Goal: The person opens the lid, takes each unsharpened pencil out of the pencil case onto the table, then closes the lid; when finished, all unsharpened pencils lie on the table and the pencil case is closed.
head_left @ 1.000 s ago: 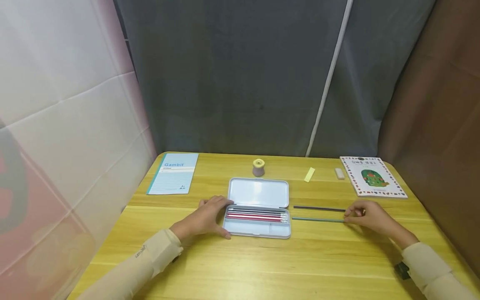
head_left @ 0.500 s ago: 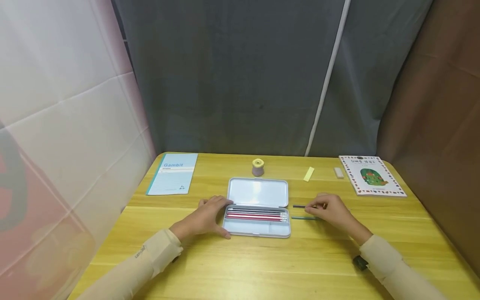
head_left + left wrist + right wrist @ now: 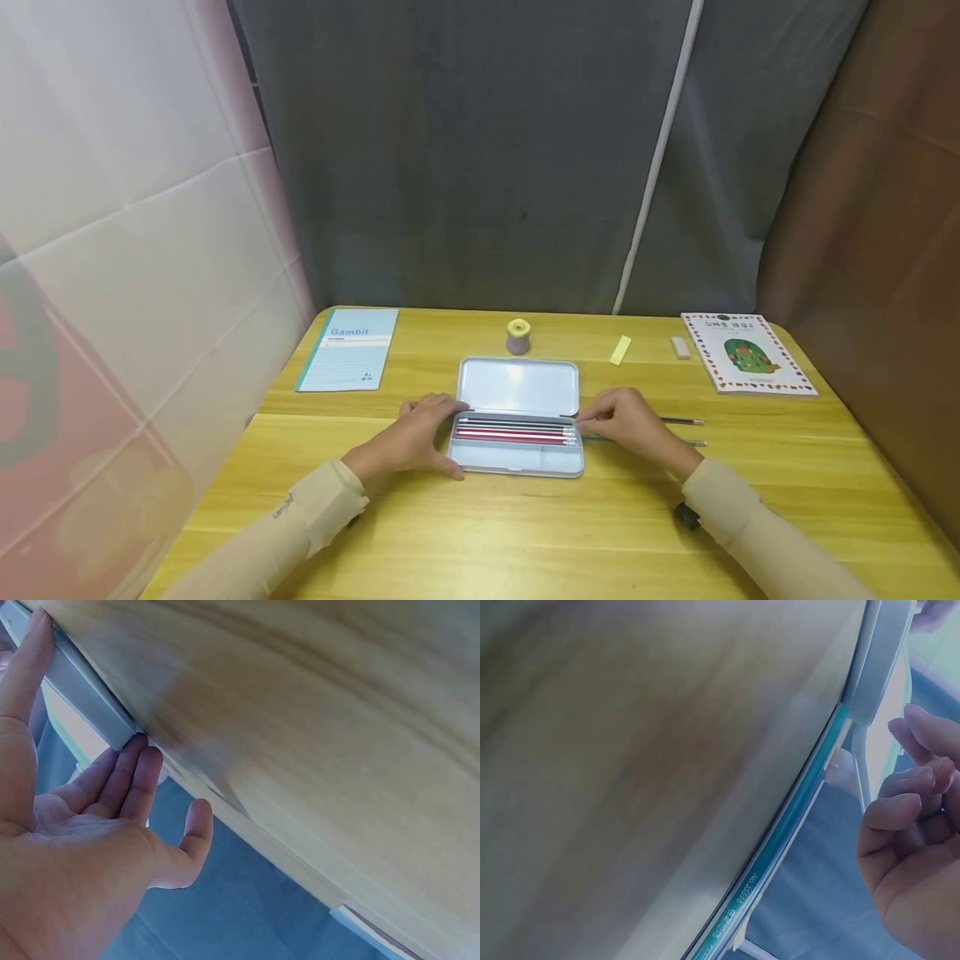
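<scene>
An open white pencil case (image 3: 495, 457) lies on the table, lid folded back, with several red and dark pencils (image 3: 510, 433) in its rear compartment. My left hand (image 3: 412, 437) holds its left end, thumb at the front corner and fingers toward the hinge; the left wrist view shows these fingers against the case edge (image 3: 90, 694). My right hand (image 3: 626, 421) is at the case's right edge, fingertips close together by the pencil ends, with nothing visible between them. Under it lie a dark pencil (image 3: 682, 421) and a teal pencil (image 3: 780, 832), both partly hidden in the head view.
Behind the case stands a yellow-topped, purplish round object (image 3: 517, 337). Farther right lie a yellow strip (image 3: 620, 350), a white eraser (image 3: 680, 347) and a picture book (image 3: 750, 358). A Gambit notebook (image 3: 348, 350) lies at the back left. Curtains surround the table (image 3: 480, 533).
My right hand has moved left from the far ends of the two loose pencils to the case's right edge. Those pencils remain on the table. My left hand stays at the case.
</scene>
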A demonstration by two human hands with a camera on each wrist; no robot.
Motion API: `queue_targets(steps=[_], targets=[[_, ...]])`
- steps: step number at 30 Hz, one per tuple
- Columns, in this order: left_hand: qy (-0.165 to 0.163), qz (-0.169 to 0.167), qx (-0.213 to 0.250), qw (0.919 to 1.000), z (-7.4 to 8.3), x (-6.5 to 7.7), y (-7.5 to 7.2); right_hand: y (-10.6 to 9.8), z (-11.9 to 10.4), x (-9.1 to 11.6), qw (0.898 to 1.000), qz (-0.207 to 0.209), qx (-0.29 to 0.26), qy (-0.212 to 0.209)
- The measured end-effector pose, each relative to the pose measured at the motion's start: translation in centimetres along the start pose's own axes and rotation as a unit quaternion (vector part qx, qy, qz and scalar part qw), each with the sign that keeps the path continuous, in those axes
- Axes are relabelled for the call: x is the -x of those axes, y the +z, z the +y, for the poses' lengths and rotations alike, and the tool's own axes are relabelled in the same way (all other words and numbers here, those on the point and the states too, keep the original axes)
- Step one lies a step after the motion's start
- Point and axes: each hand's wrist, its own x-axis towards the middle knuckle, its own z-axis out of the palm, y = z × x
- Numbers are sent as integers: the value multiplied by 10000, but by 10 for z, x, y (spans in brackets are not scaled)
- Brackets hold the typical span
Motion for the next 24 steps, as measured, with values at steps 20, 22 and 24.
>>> queue_targets(steps=[20, 22, 24], targets=[[-51, -8, 0, 10000, 1, 0, 1, 13, -8, -11, 9949, -509, 866, 134], [-41, -9, 24, 10000, 1, 0, 1, 14, -10, -12, 9938, -529, 960, 162], [-33, -12, 47, 10000, 1, 0, 0, 15, -12, -13, 9928, -533, 1051, 192]])
